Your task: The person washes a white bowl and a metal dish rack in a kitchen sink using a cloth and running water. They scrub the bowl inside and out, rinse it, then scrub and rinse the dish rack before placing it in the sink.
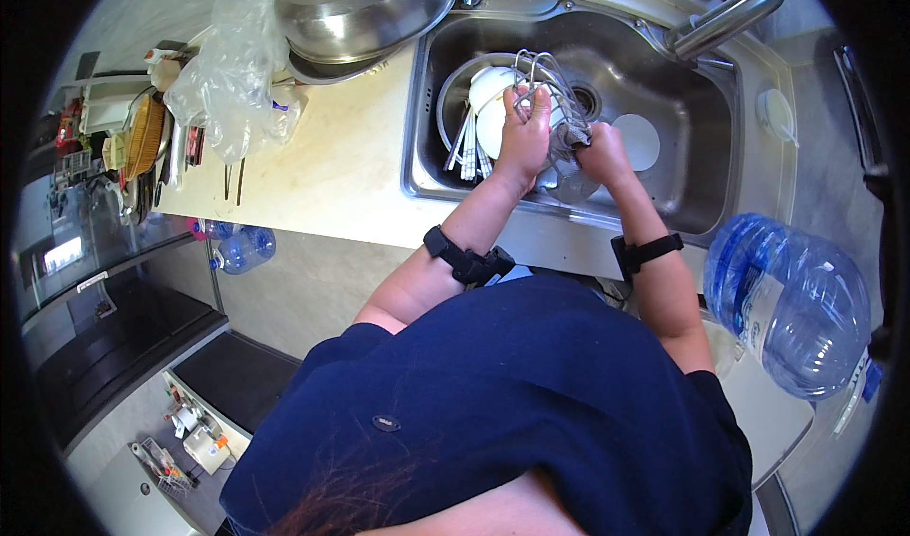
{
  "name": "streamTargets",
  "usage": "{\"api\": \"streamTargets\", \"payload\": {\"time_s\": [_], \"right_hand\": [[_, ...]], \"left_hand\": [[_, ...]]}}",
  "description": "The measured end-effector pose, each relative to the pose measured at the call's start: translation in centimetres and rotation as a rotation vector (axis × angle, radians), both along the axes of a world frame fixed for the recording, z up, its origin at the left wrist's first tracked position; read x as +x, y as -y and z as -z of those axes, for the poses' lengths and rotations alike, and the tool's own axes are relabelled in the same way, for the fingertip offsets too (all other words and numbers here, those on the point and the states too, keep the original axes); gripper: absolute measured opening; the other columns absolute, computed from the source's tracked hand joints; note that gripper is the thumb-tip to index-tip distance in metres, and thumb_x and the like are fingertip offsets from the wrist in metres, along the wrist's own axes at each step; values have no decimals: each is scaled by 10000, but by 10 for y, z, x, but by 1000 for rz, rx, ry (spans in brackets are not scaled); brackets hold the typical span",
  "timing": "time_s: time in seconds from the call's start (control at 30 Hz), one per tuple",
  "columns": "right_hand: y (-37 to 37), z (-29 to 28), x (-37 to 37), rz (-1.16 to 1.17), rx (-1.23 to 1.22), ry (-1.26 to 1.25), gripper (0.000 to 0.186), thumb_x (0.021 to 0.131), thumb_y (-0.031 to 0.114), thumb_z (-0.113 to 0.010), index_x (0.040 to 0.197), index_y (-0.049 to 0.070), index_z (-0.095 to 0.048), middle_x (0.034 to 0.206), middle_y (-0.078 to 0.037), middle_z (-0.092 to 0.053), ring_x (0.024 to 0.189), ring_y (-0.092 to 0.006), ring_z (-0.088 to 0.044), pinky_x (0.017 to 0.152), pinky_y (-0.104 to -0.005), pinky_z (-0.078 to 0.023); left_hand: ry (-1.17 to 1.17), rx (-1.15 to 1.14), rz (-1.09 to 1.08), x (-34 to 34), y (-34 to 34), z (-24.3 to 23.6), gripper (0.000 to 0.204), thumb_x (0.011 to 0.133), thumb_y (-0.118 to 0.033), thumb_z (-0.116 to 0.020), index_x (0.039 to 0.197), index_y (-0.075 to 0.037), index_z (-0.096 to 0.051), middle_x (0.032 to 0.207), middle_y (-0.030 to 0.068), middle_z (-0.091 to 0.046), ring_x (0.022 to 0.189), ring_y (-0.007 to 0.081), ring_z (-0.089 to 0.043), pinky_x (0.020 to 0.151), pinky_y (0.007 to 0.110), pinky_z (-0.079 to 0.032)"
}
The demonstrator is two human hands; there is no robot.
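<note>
Over the steel sink (697,190), both my hands are at a metal wire rack (542,62) with looped ends at its far side. My left hand (526,138) grips it from the left, fingers closed around its wires. At the rack's near right end, my right hand (604,154) is closed on a greyish cloth or scrubber (567,143), pressed against the wires. Below and left of the rack, a round steel basin (447,109) holds white bowls (490,86) and several chopsticks (468,152). A white round disc (636,142) lies on the sink bottom, right of my right hand.
A steel faucet (725,22) reaches over the sink's far right. On the counter (351,147) at left stand a large lidded steel pan (365,15) and a clear plastic bag (227,90). A big water bottle (791,304) is at my right, near my forearm.
</note>
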State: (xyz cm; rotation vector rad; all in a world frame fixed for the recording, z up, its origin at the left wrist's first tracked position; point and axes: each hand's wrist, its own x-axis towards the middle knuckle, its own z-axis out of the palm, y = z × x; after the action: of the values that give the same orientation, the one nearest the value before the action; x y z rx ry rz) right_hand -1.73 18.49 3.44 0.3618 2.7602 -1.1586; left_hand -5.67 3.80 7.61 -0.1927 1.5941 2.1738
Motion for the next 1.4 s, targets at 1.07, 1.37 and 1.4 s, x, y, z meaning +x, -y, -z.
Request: {"api": "streamTargets", "payload": {"time_s": [1.07, 1.37, 1.4], "right_hand": [[-3, -2, 26, 382, -1576, 194, 440, 1000, 313, -394, 1290, 1, -504, 1175, -132, -623, 1030, -225, -633, 901, -356, -511], [7, -13, 7, 288, -1502, 283, 410, 1020, 335, -371, 1162, 11, -579, 959, -120, -681, 779, -193, -672, 698, -305, -571], [10, -13, 5, 358, -1452, 294, 407, 1020, 333, -372, 1162, 13, -578, 956, -118, -681, 775, -194, -673, 694, -305, -571]], "left_hand": [[347, 199, 40, -16, 13, 12, 243, 972, -378, -484, 1060, -156, -441, 840, 45, -452, 615, 166, -512, 611, 488, -573], [190, -91, 98, -12, 6, 23, 217, 985, -357, -457, 1041, -147, -457, 649, -40, -377, 518, 84, -420, 439, 335, -471], [197, -80, 69, -13, 5, 23, 217, 983, -357, -462, 1029, -145, -465, 643, -41, -376, 511, 84, -416, 436, 336, -471]]}}
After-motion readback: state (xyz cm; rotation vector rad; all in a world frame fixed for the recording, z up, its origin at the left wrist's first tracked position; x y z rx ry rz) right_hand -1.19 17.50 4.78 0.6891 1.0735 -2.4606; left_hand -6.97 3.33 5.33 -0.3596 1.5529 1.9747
